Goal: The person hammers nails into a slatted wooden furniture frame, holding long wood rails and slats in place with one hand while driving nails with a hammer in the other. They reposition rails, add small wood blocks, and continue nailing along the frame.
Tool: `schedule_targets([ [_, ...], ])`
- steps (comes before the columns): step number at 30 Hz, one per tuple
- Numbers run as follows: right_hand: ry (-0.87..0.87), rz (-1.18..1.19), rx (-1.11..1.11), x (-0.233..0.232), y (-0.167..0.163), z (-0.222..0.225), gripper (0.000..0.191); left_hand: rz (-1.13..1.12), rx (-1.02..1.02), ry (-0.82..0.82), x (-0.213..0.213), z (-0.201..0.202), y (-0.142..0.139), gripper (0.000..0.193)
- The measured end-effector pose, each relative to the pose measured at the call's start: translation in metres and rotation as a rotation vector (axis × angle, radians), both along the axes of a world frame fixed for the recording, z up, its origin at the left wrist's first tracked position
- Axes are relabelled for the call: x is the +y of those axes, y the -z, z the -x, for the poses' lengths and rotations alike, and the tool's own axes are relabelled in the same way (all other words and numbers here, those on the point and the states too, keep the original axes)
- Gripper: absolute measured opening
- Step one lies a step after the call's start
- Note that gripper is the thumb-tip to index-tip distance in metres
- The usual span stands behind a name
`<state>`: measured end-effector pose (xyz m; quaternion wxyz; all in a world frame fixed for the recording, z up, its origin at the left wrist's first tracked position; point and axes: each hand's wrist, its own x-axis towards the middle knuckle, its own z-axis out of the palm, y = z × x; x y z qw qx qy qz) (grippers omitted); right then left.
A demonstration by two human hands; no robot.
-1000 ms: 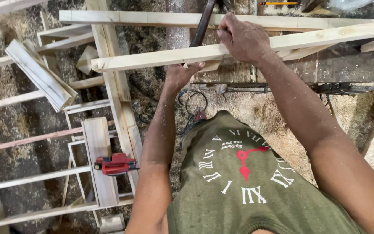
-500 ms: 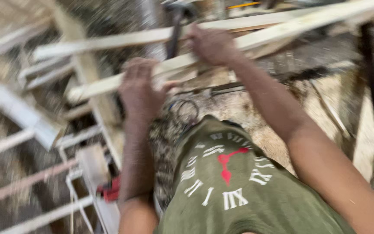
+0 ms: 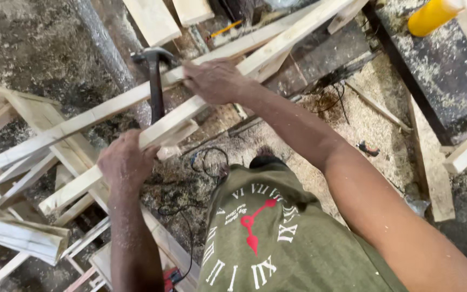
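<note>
Left hand closed around long wooden strip, near its low end. Strip held up over sawdust floor, slanted toward far right corner. Right hand wrapped over strip farther up. Hammer seen just behind strip, not held. Second strip lies beside, apart. Nothing joined yet, as judged; nailing left.

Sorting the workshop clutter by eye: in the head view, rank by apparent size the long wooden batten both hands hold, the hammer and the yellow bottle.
1. Long wooden batten, largest by far.
2. Hammer.
3. Yellow bottle, cut off by the frame edge, so its rank against the hammer is unsure.
</note>
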<state>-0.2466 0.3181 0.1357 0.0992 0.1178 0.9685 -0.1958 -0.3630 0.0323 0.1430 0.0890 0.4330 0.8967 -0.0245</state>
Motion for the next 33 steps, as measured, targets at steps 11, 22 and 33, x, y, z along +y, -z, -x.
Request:
schedule_targets([
  [11,-0.033,-0.156,0.230,0.095,0.039,-0.044,0.026,-0.308,-0.017,0.051,0.009,-0.006,-0.004,0.042],
  [22,0.032,-0.188,0.074,0.098,0.016,-0.041,0.027,-0.176,-0.020,0.021,0.018,0.003,0.002,0.041],
  [33,-0.054,0.375,0.322,0.018,0.011,-0.001,0.019,-0.250,0.044,0.066,0.018,0.005,0.026,0.051],
])
